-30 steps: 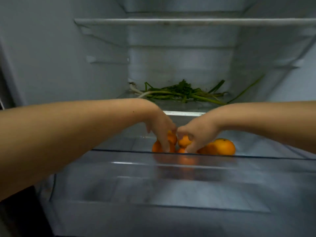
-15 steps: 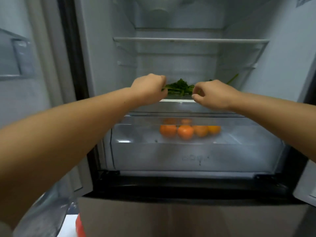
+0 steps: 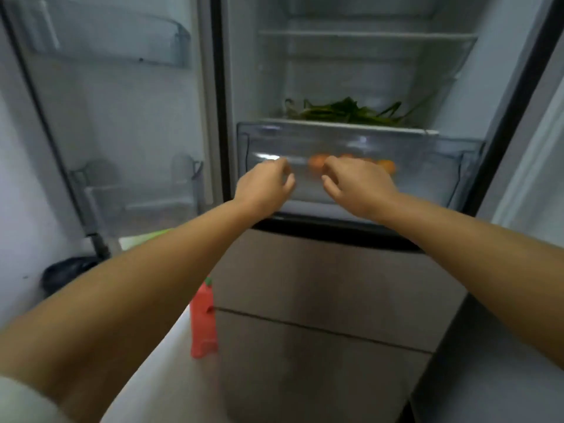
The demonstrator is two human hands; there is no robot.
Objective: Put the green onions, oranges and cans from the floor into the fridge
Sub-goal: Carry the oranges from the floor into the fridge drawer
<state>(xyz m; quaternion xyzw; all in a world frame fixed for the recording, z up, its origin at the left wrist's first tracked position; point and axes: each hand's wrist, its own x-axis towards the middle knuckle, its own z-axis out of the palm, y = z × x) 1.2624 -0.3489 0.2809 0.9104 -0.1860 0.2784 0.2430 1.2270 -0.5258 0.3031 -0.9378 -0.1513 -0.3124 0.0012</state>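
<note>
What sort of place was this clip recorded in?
Most likely a home kitchen, seen from in front of an open fridge. Green onions lie on a shelf, oranges sit in the clear crisper drawer, and a red can stands on the floor beside the lower drawers.

A white glass fridge shelf (image 3: 351,125) bears long green onions (image 3: 351,112); the clear plastic drawer (image 3: 427,166) below holds round oranges (image 3: 317,162).
</note>
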